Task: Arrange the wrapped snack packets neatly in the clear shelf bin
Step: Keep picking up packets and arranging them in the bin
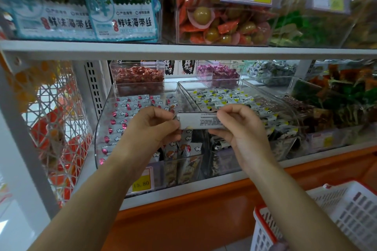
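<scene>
The step in hand looks like placing. A long white wrapped snack packet (199, 121), its printed back facing the camera, is held level in the air above the front of the lower white shelf (183, 189), over the seam where two bins meet. The left hand (151, 126) pinches its left end between thumb and curled fingers; the right hand (240, 128) pinches the right end the same way.

The next move probably calls for lowering the packet into a row, parallel with those already there, and releasing it only once it lies flat. Which bin it belongs in cannot be told from its plain back.

The clear curved plastic bin (97, 138) at the shelf's front left holds neat rows of white packets with pink dots and cloud prints (126, 112), with some standing upright at its front. The second clear bin (293, 116) just beside it holds white packets with yellow and black marks (220, 98). Toward the shelf's back edge, small clear boxes hold red sweets (138, 75) and purple sweets (218, 71).
</scene>
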A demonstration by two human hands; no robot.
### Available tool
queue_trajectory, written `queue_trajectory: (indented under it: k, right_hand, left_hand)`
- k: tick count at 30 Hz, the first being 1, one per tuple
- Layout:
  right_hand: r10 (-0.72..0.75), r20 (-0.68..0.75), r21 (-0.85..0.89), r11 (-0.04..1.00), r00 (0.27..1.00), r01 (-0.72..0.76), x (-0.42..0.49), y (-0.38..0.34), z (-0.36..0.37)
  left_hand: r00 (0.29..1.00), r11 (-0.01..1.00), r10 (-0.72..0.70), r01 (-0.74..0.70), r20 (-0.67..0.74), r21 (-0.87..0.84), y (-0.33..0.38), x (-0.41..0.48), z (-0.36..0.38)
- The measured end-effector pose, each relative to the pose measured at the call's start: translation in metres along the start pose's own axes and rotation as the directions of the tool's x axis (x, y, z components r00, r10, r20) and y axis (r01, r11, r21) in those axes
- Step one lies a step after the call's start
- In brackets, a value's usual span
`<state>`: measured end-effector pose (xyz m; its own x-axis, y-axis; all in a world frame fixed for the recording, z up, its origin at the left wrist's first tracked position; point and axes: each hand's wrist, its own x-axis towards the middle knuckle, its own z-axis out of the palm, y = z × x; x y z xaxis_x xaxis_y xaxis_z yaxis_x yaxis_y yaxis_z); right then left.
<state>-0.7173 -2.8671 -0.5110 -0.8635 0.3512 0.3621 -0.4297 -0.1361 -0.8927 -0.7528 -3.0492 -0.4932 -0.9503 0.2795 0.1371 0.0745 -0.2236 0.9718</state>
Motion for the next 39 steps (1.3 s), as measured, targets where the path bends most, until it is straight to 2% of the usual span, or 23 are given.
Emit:
queue_trajectory:
  k: [7, 10, 13, 16, 22, 26, 29, 33, 36, 39]
  right_hand:
    - [-0.048, 0.045, -0.197, 0.979, 0.998, 0.056, -0.001, -0.001, -0.003]
    - [-0.037, 0.015, -0.226, 0.973, 0.999, 0.039, -0.002, -0.003, -0.002]
    - [-0.06, -0.059, -0.276, 0.96, 0.996, 0.041, -0.002, -0.003, 0.0]
    - [-0.081, -0.049, -0.328, 0.943, 0.995, 0.061, -0.002, -0.002, -0.001]
    - [0.006, 0.097, -0.17, 0.985, 0.995, 0.011, 0.0, -0.003, -0.003]
    - [0.028, 0.085, -0.116, 0.993, 0.996, -0.018, 0.0, -0.002, -0.002]
    - [0.037, 0.053, -0.178, 0.984, 0.998, -0.027, 0.0, -0.002, -0.002]
    - [-0.023, 0.004, -0.255, 0.967, 1.0, 0.023, -0.002, -0.003, -0.001]
    - [-0.089, 0.048, -0.357, 0.929, 0.995, 0.101, -0.006, -0.007, 0.002]
    - [-0.104, 0.084, -0.374, 0.918, 0.991, 0.129, -0.007, -0.007, 0.001]
  left_hand:
    - [0.996, 0.976, 0.056, -0.07, 0.076, 0.204, 0.007, -0.004, -0.001]
    - [0.99, 0.924, 0.084, -0.12, 0.114, 0.363, 0.011, -0.007, 0.0]
    - [0.988, 0.889, 0.08, -0.131, 0.131, 0.44, 0.013, -0.009, 0.003]
    - [0.988, 0.919, 0.03, -0.087, 0.152, 0.385, 0.014, -0.01, 0.004]
    - [0.993, 0.945, 0.037, -0.072, 0.113, 0.318, 0.014, -0.008, -0.001]
    - [0.992, 0.944, 0.043, -0.078, 0.115, 0.322, 0.015, -0.008, -0.001]
    - [0.985, 0.898, 0.071, -0.131, 0.155, 0.419, 0.015, -0.007, -0.003]
    - [0.984, 0.879, 0.041, -0.117, 0.171, 0.463, 0.012, -0.008, -0.001]
    - [0.988, 0.855, 0.057, -0.123, 0.145, 0.504, 0.011, -0.009, 0.003]
    - [0.991, 0.884, 0.053, -0.105, 0.126, 0.455, 0.012, -0.008, 0.003]
